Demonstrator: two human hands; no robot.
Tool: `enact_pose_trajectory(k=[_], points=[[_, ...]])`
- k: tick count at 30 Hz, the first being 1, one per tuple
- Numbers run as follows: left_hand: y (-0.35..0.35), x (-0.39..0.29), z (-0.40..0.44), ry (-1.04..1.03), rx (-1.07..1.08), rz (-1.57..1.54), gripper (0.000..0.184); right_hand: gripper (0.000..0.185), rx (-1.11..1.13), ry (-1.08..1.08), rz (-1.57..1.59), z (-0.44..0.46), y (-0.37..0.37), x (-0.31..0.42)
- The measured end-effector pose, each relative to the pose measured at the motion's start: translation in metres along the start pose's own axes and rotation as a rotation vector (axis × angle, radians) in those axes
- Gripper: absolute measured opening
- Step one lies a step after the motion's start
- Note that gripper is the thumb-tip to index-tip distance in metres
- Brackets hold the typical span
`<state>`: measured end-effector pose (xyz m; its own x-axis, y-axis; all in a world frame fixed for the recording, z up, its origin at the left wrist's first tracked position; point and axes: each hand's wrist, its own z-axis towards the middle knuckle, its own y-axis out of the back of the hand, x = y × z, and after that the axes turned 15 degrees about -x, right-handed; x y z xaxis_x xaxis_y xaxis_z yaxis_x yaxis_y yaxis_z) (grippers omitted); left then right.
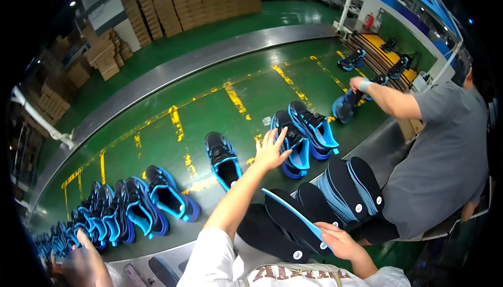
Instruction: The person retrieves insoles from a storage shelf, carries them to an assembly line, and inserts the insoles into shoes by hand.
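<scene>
My left hand (270,152) is stretched over the green conveyor belt with its fingers spread. Its fingertips overlap the side of a black and blue sneaker (294,156); whether they touch it I cannot tell. A matching sneaker (314,130) stands just right of that one, and another sneaker (222,158) is left of my forearm. Low in front of my body, my right hand (339,242) grips a black insole (291,213) with a light blue edge near its end with a white round label. Stacked insoles (340,190) lie beyond and beside it.
A row of sneakers (126,208) runs along the belt to the left, where another person's hand (86,245) reaches in. At right, a co-worker in a grey shirt (440,156) handles a sneaker (346,106). Stacked cardboard (199,1) stands behind the belt's metal edge (209,51).
</scene>
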<state>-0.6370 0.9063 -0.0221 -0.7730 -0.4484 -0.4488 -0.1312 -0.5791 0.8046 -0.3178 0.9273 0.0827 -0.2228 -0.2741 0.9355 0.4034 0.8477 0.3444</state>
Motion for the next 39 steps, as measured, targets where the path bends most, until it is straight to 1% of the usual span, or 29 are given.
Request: enact_pose_trajectory(k=[1,2,4,5,6,8,9,10,12,14,16,19,22,23,24,26,27,28,30,32,36,37,39], points=[[-0.013,-0.007,0.007,0.052,0.065,-0.054,0.078,0.029,-0.062,-0.068,0.099,0.005,0.011,0.005],[-0.028,-0.011,0.011,0.074,0.074,-0.089,0.076,0.024,-0.17,-0.065,0.093,0.012,0.019,0.004],[-0.05,-0.011,0.02,0.138,0.067,-0.31,0.07,0.019,-0.328,0.004,-0.052,0.026,0.038,-0.005],[-0.066,-0.007,0.023,0.104,-0.109,-0.423,0.059,0.016,-0.458,-0.009,-0.063,0.035,0.045,-0.004],[-0.066,-0.011,0.028,0.113,-0.227,-0.451,0.049,0.013,-0.527,0.104,-0.237,0.044,0.054,-0.01],[-0.057,-0.01,0.036,0.275,-0.256,-0.495,0.041,0.009,-0.688,0.274,-0.418,0.071,0.063,-0.008],[-0.056,-0.006,0.041,0.277,-0.391,-0.509,0.034,0.009,-0.711,0.316,-0.477,0.084,0.067,0.001],[-0.053,-0.002,0.044,0.309,-0.459,-0.466,0.031,0.008,-0.731,0.359,-0.536,0.099,0.069,0.01],[-0.045,0.007,0.047,0.274,-0.655,-0.365,0.029,0.012,-0.771,0.583,-0.59,0.127,0.067,0.021],[-0.029,0.005,0.042,0.318,-0.673,-0.197,0.031,0.012,-0.732,0.723,-0.611,0.147,0.058,0.036],[-0.028,0.012,0.035,0.279,-0.694,-0.098,0.033,0.009,-0.619,0.794,-0.632,0.158,0.048,0.047],[-0.027,0.026,0.026,0.258,-0.648,-0.068,0.035,0.007,-0.399,0.801,-0.744,0.166,0.042,0.052],[-0.01,0.03,0.025,0.318,-0.409,-0.27,0.038,0.008,-0.214,0.777,-0.826,0.181,0.042,0.045],[-0.013,0.037,0.027,0.367,-0.426,-0.308,0.042,0.01,-0.159,0.758,-0.848,0.187,0.039,0.04],[-0.015,0.043,0.03,0.487,-0.416,-0.324,0.044,0.01,-0.112,0.762,-0.857,0.193,0.035,0.035],[-0.004,0.053,0.036,0.697,-0.196,-0.486,0.045,0.01,-0.016,0.77,-0.874,0.206,0.022,0.027],[-0.021,0.069,0.034,0.782,-0.176,-0.637,0.045,0.011,0.026,0.757,-0.911,0.213,0.014,0.017],[-0.021,0.068,0.033,0.781,-0.185,-0.705,0.044,0.012,0.032,0.749,-0.912,0.219,0.006,0.011],[-0.019,0.064,0.03,0.779,-0.2,-0.844,0.043,0.013,0.045,0.653,-0.918,0.235,-0.012,-0.01],[-0.021,0.066,0.029,0.786,-0.186,-0.864,0.043,0.014,-0.012,0.62,-0.879,0.247,-0.033,-0.035],[-0.016,0.061,0.027,0.789,-0.204,-0.899,0.046,0.015,-0.057,0.496,-0.835,0.265,-0.065,-0.07],[-0.02,0.065,0.027,0.798,-0.179,-0.913,0.053,0.014,-0.12,0.533,-0.817,0.268,-0.068,-0.076],[-0.029,0.064,0.021,0.807,-0.254,-0.885,0.058,0.014,-0.087,0.51,-0.79,0.272,-0.066,-0.087]])
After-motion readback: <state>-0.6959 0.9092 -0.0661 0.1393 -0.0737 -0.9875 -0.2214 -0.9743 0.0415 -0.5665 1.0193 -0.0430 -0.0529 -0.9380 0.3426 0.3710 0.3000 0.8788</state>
